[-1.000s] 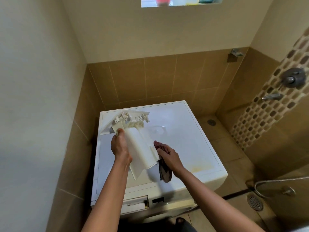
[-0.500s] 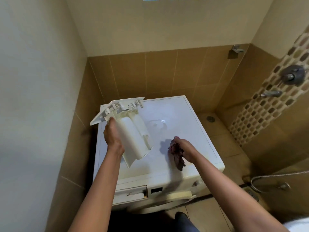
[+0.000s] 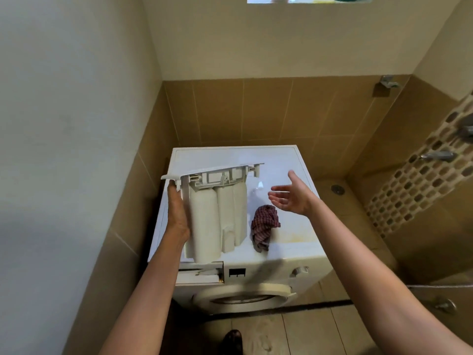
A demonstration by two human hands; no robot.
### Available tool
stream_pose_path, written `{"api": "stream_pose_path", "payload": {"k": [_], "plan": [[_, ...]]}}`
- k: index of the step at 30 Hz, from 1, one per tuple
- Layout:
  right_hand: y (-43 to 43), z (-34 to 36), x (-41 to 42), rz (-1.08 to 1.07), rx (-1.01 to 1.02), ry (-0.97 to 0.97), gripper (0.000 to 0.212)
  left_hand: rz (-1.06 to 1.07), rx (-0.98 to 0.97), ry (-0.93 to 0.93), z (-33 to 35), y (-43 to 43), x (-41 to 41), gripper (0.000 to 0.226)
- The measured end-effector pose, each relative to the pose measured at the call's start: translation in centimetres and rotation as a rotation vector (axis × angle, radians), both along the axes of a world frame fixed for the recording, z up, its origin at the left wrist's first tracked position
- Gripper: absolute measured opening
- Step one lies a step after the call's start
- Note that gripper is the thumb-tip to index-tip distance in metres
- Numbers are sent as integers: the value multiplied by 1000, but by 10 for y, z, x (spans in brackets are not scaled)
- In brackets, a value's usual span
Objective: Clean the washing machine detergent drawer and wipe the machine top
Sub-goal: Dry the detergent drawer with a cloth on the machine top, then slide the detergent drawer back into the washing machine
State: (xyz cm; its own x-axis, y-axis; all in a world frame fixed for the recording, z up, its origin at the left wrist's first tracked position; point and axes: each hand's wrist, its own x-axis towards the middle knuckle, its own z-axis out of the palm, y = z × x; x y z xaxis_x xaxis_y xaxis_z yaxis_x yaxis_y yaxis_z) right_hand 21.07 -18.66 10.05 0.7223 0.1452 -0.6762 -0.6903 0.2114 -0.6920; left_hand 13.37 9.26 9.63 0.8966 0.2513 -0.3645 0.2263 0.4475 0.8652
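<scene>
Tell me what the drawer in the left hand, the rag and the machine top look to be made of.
Detergent drawer: moulded rigid plastic, off-white, matt, with ribs and clips at its front end. Rag: woven checked fabric, probably cotton; it lies crumpled in soft folds. Machine top: smooth glossy white panel, painted metal or laminate, cannot tell; it shows reflections and a yellowish stain.

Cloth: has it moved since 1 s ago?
Yes. The cloth went from the right hand down onto the washing machine top, near its front edge.

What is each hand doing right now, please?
Left hand: holding the white plastic detergent drawer by its side.
Right hand: open, holding nothing.
</scene>
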Motion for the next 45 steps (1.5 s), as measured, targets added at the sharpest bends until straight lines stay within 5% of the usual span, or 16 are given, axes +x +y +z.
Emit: {"api": "stream_pose_path", "payload": {"k": [3, 9, 14, 18, 27, 32, 37, 45], "plan": [[-5, 8, -12, 193, 33, -6, 81, 26, -9, -42, 3, -7, -28, 72], [-21, 9, -74, 463, 19, -41, 41, 2, 104, -47, 1, -32, -101, 56], [-29, -2, -129, 697, -2, -35, 29, -4, 204, -66, -9, -51, -156, 51], [-34, -21, -166, 719, 42, -47, 28, -34, 198, -20, -32, -47, -198, 65], [-26, -78, -244, 603, 109, -104, 53, -124, 188, 143, -59, -21, -267, 39], [-16, -115, -282, 614, -180, -275, 61, -185, 287, 358, -93, -14, -304, 29], [15, -139, -315, 591, -352, -367, 59, -2, 214, 511, -124, -4, -321, 26], [74, -166, -348, 604, -506, -538, 51, 204, 53, 528, -156, 39, -328, 33]]}}
